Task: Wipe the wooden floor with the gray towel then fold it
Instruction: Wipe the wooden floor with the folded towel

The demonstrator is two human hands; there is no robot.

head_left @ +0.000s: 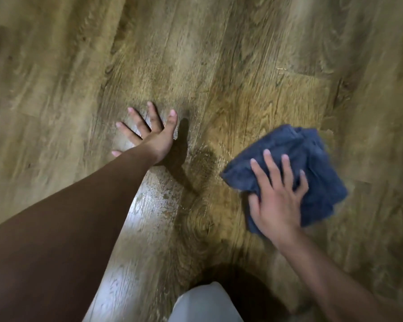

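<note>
We look down on a wooden floor with both arms reaching out over it. Our left hand is planted flat on the boards, fingers spread wide apart and holding nothing, with the palm down and the arm running back toward the lower left corner. A dark shadow falls just to the right of that hand and wrist.

Our right hand presses down on the towel, which lies crumpled on the floor to the right of centre, well apart from the left hand. The towel reads as dark blue-grey here and is bunched into a rough, uneven wad with several folds showing along its top. The right hand's fingers lie spread over the near part of the cloth, and the thumb side tucks against the towel's left edge, so the grip is a flat press on the towel more than a closed fist. The cloth's right edge and the floor around it look blurred.

Between the two hands the boards carry a wet sheen: a bright streak of reflected light runs along the plank beside the left forearm, with patchy, speckled film at its upper end. A darker patch sits on the floor just left of the towel.

At the bottom edge, between the arms, a pale piece of clothing shows, with a deep shadow on the floor around it.
</note>
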